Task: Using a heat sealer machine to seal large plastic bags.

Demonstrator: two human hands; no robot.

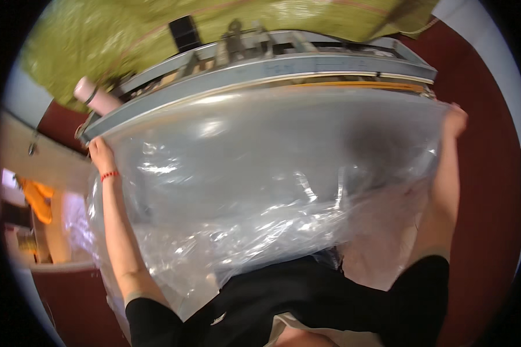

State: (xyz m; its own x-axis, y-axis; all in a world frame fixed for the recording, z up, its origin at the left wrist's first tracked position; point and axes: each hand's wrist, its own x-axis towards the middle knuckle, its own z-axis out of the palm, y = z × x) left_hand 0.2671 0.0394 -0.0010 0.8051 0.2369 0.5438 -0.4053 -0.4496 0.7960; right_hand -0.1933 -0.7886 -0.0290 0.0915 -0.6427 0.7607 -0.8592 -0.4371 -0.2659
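A wide, clear plastic sheet (260, 150) is stretched between my arms, its far edge running along the front of a long grey metal machine (260, 65). My left hand (101, 152) is closed on the sheet's far left corner, close to the machine's left end. At the far right, my right hand (455, 122) grips the opposite corner beside the machine's right end. From there the sheet hangs down towards my body in shiny, crumpled folds. An orange strip (353, 85) runs along the machine's near side, just beyond the sheet.
A pink bottle (98, 97) leans at the machine's left end. Behind the machine lie a dark phone-like object (184, 33) and a large yellow-green woven plastic sheet (116, 34). A doorway at left shows something orange (37, 199). Dark red surfaces (486, 173) flank both sides.
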